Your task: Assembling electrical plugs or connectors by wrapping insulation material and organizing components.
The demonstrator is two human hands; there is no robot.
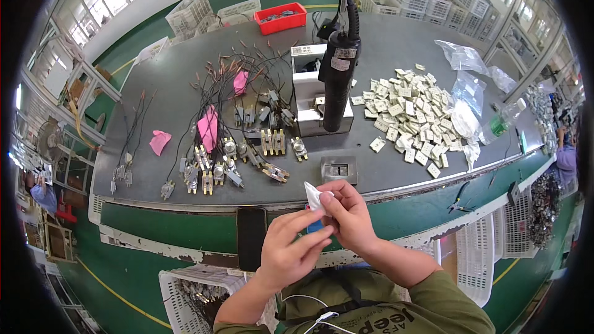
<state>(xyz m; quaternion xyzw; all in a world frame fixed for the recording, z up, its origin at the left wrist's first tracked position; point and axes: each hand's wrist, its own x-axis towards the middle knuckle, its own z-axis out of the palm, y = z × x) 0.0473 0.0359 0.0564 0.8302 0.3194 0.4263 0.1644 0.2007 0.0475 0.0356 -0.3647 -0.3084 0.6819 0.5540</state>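
Note:
In front of my body, at the bench's front edge, a small crumpled white piece (314,196), tissue-like, sticks up between my hands. My right hand (351,219) pinches it between thumb and fingers. Coming from the lower left, my left hand (289,244) has its fingertips pressed at the piece's lower end, its other fingers bent and slightly spread. Below the fingers a small blue object (315,226) shows, mostly hidden. Just beyond the hands lies a grey metal fixture (339,169) with a rectangular slot.
A black electric screwdriver (339,80) hangs over a white-and-metal stand (304,102). Pale rectangular parts (408,111) are heaped right; wired switch-like assemblies (247,148) lie left. A phone (252,238) rests at the front edge. Pliers (459,201), a bottle (504,120) and a red bin (280,18) surround.

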